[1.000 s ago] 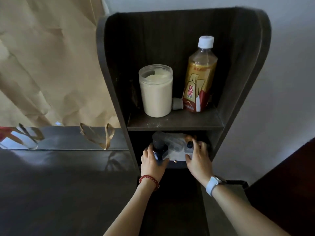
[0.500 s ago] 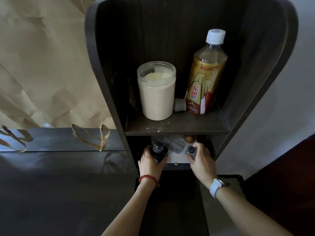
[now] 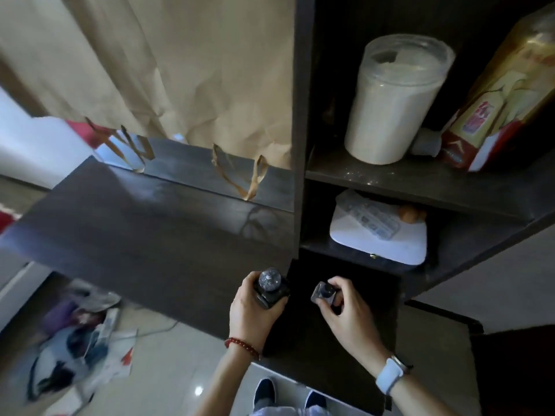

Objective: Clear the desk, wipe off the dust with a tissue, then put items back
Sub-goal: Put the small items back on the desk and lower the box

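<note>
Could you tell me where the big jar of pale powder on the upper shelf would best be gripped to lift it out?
Probably round the middle of the powder jar, coming from the open front of the shelf: it stands upright, its wall is straight and round, and the drink bottle crowds its right side, so a front grip has most room.

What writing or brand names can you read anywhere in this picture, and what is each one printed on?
Drink bottle, upper shelf: red Chinese characters on its gold label, too blurred here to read with certainty.
Blister pack, lower shelf: no legible print.
Jar of pale powder: no label showing.
Dark bottle in the left hand and small bottle in the right hand: no text visible.
Papers on the floor: blurred, unreadable.
</note>
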Tool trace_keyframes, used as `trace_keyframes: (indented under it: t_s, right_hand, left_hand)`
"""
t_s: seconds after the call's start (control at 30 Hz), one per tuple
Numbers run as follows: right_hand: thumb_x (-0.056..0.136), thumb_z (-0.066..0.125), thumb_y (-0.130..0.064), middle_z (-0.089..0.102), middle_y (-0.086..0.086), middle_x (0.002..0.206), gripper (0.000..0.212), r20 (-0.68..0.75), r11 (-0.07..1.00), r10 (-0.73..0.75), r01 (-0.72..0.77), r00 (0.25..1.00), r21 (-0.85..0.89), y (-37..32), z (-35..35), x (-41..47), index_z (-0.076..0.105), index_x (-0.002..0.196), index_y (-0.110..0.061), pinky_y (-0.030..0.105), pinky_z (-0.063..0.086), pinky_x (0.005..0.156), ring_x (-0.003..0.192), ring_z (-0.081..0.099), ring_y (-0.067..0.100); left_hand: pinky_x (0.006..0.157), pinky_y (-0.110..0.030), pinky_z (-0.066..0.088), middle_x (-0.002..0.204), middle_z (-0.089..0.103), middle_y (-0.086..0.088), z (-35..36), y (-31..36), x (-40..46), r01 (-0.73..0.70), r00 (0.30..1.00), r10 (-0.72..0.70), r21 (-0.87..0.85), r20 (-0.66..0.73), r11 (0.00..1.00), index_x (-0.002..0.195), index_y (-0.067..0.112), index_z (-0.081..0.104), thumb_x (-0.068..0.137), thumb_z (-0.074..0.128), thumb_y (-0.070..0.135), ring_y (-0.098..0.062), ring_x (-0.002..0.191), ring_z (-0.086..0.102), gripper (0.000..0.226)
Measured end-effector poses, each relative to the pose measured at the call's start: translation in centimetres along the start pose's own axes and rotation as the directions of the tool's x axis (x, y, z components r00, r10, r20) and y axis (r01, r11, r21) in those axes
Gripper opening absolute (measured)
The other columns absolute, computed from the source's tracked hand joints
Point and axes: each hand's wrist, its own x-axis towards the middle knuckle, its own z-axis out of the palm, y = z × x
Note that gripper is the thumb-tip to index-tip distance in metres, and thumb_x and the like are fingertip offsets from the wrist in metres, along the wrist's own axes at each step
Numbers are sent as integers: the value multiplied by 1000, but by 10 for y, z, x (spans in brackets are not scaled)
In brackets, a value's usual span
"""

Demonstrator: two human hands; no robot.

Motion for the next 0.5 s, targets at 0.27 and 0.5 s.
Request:
trace_keyframes:
  t_s: [0.27,0.5]
  right_hand:
    - [74,74,-20,59,-7,92,35,264,996,-92,85,960,37,-59,100,22,55,103,-16,12,42,74,83,58,11]
    - [74,74,-19,57,-9,91,34,255,991,-129,132,958,5,-135,208,64,55,102,-16,9,40,72,82,58,10]
  left_hand:
    - [78,-23,43,96,63,4,-93,-65,3,182,946,-196,-76,-257,980,100,29,49,59,83,19,-16,88,61,54]
    - [78,-25,43,94,62,4,-201,-125,81,158,894,-209,-157,-395,975,101,26,51,60,83,18,-15,88,60,52]
